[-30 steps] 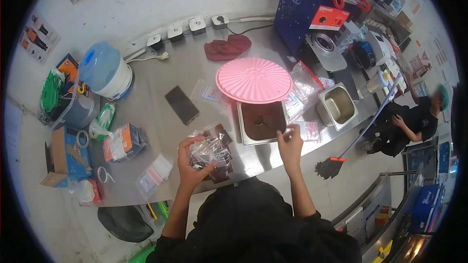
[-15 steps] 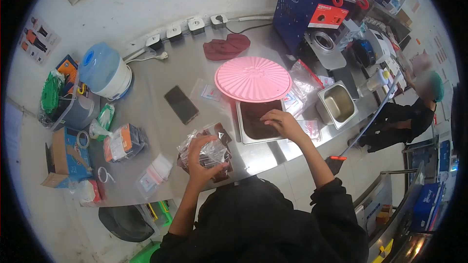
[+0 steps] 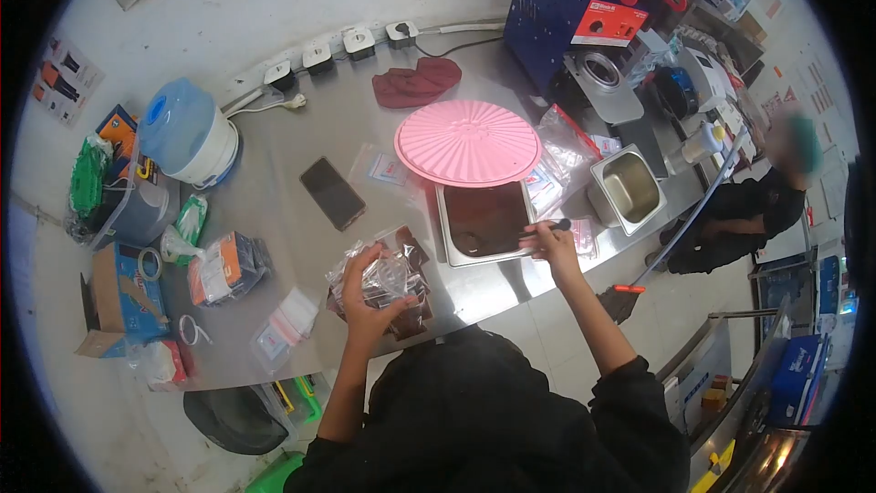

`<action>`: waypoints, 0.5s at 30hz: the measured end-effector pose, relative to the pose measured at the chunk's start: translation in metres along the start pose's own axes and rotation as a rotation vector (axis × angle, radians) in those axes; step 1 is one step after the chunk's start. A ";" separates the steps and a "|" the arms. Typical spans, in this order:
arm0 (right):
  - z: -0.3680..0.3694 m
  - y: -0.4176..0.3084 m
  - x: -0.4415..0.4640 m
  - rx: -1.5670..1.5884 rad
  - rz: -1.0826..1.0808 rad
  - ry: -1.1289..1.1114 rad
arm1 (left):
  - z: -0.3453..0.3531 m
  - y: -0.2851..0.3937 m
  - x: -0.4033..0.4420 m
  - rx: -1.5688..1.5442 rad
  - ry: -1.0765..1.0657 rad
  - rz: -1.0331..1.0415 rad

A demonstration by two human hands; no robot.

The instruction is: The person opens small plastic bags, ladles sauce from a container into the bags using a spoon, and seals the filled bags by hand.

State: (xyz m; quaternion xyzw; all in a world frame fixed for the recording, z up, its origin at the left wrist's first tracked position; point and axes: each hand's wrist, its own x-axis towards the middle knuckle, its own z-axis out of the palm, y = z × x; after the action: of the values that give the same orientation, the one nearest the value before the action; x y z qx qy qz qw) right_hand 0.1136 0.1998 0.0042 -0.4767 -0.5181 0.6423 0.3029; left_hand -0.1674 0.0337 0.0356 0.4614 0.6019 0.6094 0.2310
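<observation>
My left hand curves round a pile of clear plastic packets, thumb and fingers on either side of a crinkled one. Brown pieces show in and under the wrapping near the table's front edge. My right hand is at the right front corner of a steel pan, fingers closed on a small dark stick-like object. What exactly it is, I cannot make out. Inside the pan the bottom looks dark brown. A pink ribbed lid covers the pan's back edge.
A smaller steel pan stands to the right. Behind the packets lies a phone; a maroon cloth is farther back. Wrapped packs, a cardboard box and a lidded bucket occupy the left. Another person is at the right.
My right hand has moved from over the steel pan to its right front corner, and a dark stick-like object now shows in its fingers. My left hand stays on the packets.
</observation>
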 end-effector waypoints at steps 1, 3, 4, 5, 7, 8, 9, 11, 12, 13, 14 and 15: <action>-0.002 0.008 -0.004 0.097 0.025 0.061 | -0.001 -0.005 0.000 0.025 0.003 0.020; -0.001 0.013 -0.015 0.265 0.079 0.133 | -0.001 -0.006 0.000 0.049 0.007 0.039; 0.001 0.019 -0.019 0.265 0.080 0.134 | 0.000 -0.006 0.001 0.054 0.005 0.025; 0.002 0.025 -0.022 0.371 0.127 0.175 | 0.001 -0.005 0.002 0.059 0.002 0.012; 0.005 0.029 -0.029 0.526 0.198 0.216 | 0.005 -0.005 0.006 0.067 -0.009 0.033; 0.007 0.029 -0.032 0.528 0.198 0.219 | 0.008 -0.004 0.008 0.075 -0.017 0.052; 0.010 0.027 -0.035 0.573 0.186 0.247 | 0.011 -0.004 0.011 0.075 -0.021 0.054; 0.015 0.019 -0.041 0.622 0.171 0.280 | 0.018 -0.003 0.020 0.123 -0.052 0.130; 0.017 0.009 -0.044 0.636 0.109 0.317 | 0.022 -0.006 0.024 0.121 -0.059 0.132; 0.018 0.001 -0.046 0.647 0.046 0.353 | 0.027 -0.010 0.028 0.123 -0.081 0.127; 0.019 -0.004 -0.048 0.650 0.044 0.360 | 0.032 -0.012 0.033 0.125 -0.104 0.123; 0.020 -0.008 -0.049 0.672 -0.025 0.378 | 0.037 -0.010 0.037 0.122 -0.111 0.126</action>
State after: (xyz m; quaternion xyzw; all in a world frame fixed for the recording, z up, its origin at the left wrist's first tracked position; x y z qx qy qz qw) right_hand 0.1118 0.1516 0.0270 -0.4547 -0.2197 0.6732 0.5402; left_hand -0.1564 0.0858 0.0308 0.5446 0.5940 0.5585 0.1967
